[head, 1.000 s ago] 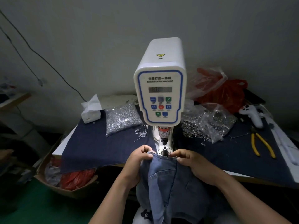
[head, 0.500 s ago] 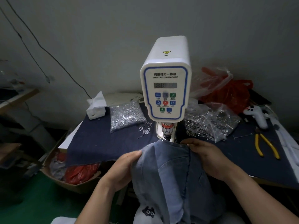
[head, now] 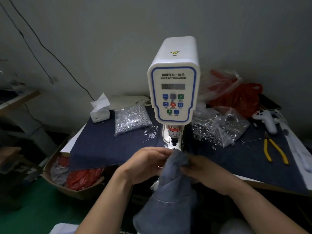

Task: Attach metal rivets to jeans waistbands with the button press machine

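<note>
Jeans bunched, long axis running from lap up toward button press machine | left hand pinches top edge | right hand grips fabric

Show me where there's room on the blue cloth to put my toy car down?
Best spot: the bare blue cloth in front of the tissue box and left of the rivet bag. Another patch lies between the right-hand bags and the yellow pliers. By the press machine it's crowded: both hands hold jeans there.
</note>
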`<state>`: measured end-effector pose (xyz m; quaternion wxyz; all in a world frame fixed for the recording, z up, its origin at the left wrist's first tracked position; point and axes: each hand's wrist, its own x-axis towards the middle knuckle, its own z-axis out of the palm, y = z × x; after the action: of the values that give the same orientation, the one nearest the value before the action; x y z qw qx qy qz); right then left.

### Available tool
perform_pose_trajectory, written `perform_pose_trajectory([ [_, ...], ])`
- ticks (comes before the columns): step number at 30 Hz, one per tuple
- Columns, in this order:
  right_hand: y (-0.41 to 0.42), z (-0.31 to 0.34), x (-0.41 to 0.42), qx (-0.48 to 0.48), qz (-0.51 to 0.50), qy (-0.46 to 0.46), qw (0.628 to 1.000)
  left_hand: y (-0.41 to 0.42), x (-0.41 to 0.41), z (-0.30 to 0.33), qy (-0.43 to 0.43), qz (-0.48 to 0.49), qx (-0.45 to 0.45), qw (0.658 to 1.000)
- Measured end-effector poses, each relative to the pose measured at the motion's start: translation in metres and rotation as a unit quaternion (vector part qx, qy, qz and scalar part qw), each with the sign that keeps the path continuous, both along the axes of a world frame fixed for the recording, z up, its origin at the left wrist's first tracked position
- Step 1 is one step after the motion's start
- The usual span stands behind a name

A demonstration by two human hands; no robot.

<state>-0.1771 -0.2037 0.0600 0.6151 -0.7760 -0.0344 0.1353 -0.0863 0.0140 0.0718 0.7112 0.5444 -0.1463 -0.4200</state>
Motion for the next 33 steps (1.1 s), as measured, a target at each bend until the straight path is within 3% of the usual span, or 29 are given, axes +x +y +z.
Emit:
perform_pose_trajectory([
  [2,-0.01,-0.001,-0.001,0.142,-0.068,0.054,0.986,0.018,0.006,-0.011,0.01,0.018,0.023,1.0],
  [3,-0.017,-0.002,0.0,0.204,-0.091,0.082,0.971,0.025,0.008,-0.023,-0.005,0.033,0.077,0.996],
  [5,-0.025,-0.001,0.0,0.28,-0.121,0.113,0.946,0.034,0.004,-0.049,-0.107,0.021,0.245,0.963],
  [7,-0.028,0.0,0.002,0.314,-0.131,0.125,0.932,0.034,-0.009,-0.073,-0.203,-0.034,0.333,0.92],
  [11,-0.027,-0.001,0.005,0.374,-0.112,0.111,0.914,0.02,-0.027,-0.092,-0.249,-0.049,0.31,0.916],
  [13,-0.03,-0.001,0.004,0.398,-0.12,0.102,0.904,0.015,-0.023,-0.089,-0.36,-0.034,0.352,0.863],
  [14,-0.034,-0.001,0.004,0.406,-0.126,0.1,0.899,0.014,-0.022,-0.085,-0.387,-0.034,0.347,0.854],
  [16,-0.045,-0.001,0.005,0.406,-0.15,0.103,0.896,0.014,-0.022,-0.078,-0.354,-0.042,0.288,0.889],
  [17,-0.053,-0.001,0.006,0.401,-0.161,0.107,0.895,0.013,-0.023,-0.073,-0.303,-0.023,0.248,0.92],
  [19,-0.066,0.002,0.009,0.394,-0.195,0.098,0.893,0.013,-0.023,-0.064,-0.244,0.044,0.193,0.949],
  [22,-0.074,0.004,0.014,0.24,-0.307,0.029,0.92,0.006,-0.014,-0.049,-0.232,0.149,0.165,0.947],
  [24,-0.072,0.0,0.014,0.036,-0.339,-0.038,0.939,-0.003,-0.008,-0.035,-0.19,0.18,0.132,0.956],
  [25,-0.07,-0.002,0.013,-0.091,-0.338,-0.104,0.931,-0.007,-0.007,-0.028,-0.168,0.179,0.117,0.962],
  [26,-0.066,-0.003,0.011,-0.194,-0.315,-0.185,0.911,-0.011,-0.005,-0.022,-0.151,0.176,0.105,0.967],
  [28,-0.051,0.002,0.006,-0.276,-0.184,-0.312,0.89,-0.018,-0.002,-0.015,-0.135,0.173,0.098,0.971],
  [31,-0.032,0.002,0.003,-0.402,0.03,-0.204,0.892,-0.024,0.003,-0.006,-0.135,0.183,0.114,0.967],
  [33,-0.037,-0.01,0.004,-0.449,0.051,-0.147,0.88,-0.023,0.006,-0.004,-0.115,0.195,0.107,0.968],
])
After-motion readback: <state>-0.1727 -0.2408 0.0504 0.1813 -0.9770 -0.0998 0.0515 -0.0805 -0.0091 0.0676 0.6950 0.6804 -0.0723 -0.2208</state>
